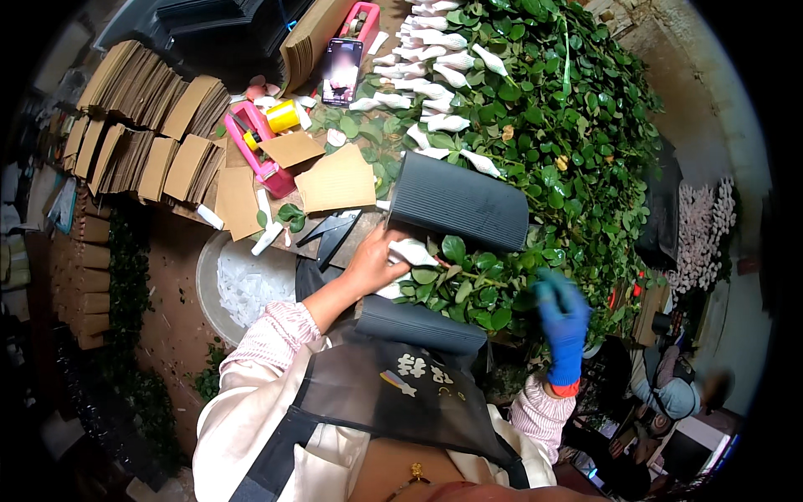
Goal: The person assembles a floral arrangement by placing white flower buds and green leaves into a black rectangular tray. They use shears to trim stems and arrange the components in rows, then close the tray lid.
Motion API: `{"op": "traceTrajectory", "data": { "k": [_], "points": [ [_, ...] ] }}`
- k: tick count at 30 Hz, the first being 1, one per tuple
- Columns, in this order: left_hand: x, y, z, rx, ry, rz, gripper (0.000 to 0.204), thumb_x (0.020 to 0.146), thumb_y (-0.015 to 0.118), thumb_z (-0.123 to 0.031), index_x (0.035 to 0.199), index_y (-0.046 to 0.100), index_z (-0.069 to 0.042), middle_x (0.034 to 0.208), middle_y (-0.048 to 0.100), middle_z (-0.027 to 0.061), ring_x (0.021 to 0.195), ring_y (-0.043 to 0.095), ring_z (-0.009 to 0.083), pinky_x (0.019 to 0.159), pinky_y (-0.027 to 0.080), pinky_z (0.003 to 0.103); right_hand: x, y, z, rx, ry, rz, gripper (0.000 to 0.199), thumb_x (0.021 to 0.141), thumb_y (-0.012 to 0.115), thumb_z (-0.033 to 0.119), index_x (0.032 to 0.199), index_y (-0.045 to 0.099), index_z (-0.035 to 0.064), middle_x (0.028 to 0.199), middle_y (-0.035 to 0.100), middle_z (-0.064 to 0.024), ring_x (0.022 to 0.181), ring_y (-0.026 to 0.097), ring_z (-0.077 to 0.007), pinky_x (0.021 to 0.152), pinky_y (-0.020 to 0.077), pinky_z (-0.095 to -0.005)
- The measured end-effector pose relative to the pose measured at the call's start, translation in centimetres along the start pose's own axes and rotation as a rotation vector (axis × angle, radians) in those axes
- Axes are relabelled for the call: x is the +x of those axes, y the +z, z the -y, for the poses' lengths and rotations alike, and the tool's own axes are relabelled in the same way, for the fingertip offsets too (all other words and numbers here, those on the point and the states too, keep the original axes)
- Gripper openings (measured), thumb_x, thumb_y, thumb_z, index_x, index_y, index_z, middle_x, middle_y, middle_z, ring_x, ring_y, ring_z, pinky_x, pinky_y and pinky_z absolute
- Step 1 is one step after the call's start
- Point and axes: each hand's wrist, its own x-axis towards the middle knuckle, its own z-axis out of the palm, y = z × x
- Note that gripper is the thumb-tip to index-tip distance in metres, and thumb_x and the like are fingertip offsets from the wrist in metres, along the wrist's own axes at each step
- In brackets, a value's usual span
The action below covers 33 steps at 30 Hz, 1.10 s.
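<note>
My bare left hand is closed around the white-netted head of a rose, whose leafy stem stretches to the right. That rose lies with other leafy stems between two dark ribbed sheets, one folded over on the far side and one on the near side. My right hand, in a blue and green glove, hovers by the stem ends and leaves. Motion smears its fingers. Just left of the far sheet lie black scissors, close to my left wrist.
A large heap of leafy roses covers the right side, white-netted heads pointing left. Pink tape dispensers, a phone and loose cardboard pieces lie left, beside stacked cardboard. A round basin holds white scraps. A person is at lower right.
</note>
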Motion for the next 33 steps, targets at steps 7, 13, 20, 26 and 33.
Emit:
{"op": "traceTrajectory", "data": {
  "k": [7,13,20,26,33],
  "points": [
    [0.4,-0.3,-0.7,0.020,0.135,-0.023,0.044,0.083,0.086,-0.021,0.119,0.068,-0.005,0.116,0.064,0.0192,0.108,0.065,0.0413,0.094,0.054,0.047,5.5,12.8,2.1,-0.751,-0.169,0.405,0.037,0.093,0.068,0.047,0.114,0.073,0.0160,0.087,0.075,-0.0112,0.079,0.074,-0.0324,0.070,0.0564,-0.0484],
    [0.5,-0.8,-0.6,-0.084,-0.027,-0.012,0.058,0.091,0.081,-0.029,0.133,0.059,0.003,0.123,0.064,0.0229,0.112,0.064,0.0403,0.099,0.052,0.044,6.8,15.6,0.5,-0.800,-0.130,0.409,0.032,0.096,0.064,0.048,0.098,0.074,0.0171,0.089,0.076,-0.0096,0.083,0.074,-0.0312,0.072,0.0567,-0.0490],
    [1.3,-0.8,0.2,0.017,0.049,-0.140,0.021,0.104,0.066,-0.019,0.117,0.065,-0.002,0.095,0.064,0.0161,0.093,0.063,0.0332,0.084,0.049,0.044,6.3,17.1,-1.1,-0.826,-0.181,0.337,0.035,0.096,0.064,0.049,0.105,0.076,0.0181,0.101,0.076,-0.0103,0.092,0.074,-0.0307,0.076,0.0574,-0.0520],
    [-0.2,-0.6,-2.0,-0.408,-0.175,-0.342,0.015,0.106,0.062,-0.010,0.106,0.071,0.002,0.099,0.074,0.0119,0.081,0.064,0.0155,0.075,0.051,0.031,6.2,16.9,-0.6,-0.769,-0.216,0.317,0.030,0.093,0.069,0.044,0.102,0.076,0.0160,0.093,0.075,-0.0102,0.085,0.074,-0.0316,0.072,0.0577,-0.0499],
    [0.2,-2.6,-0.7,-0.697,-0.371,-0.650,0.020,0.109,0.056,-0.010,0.094,0.065,0.000,0.102,0.076,0.0094,0.082,0.063,0.0104,0.078,0.052,0.028,6.2,17.4,-1.2,-0.735,-0.246,0.273,0.034,0.093,0.070,0.047,0.106,0.075,0.0160,0.100,0.075,-0.0132,0.094,0.073,-0.0330,0.082,0.0559,-0.0504]
  ]
}}
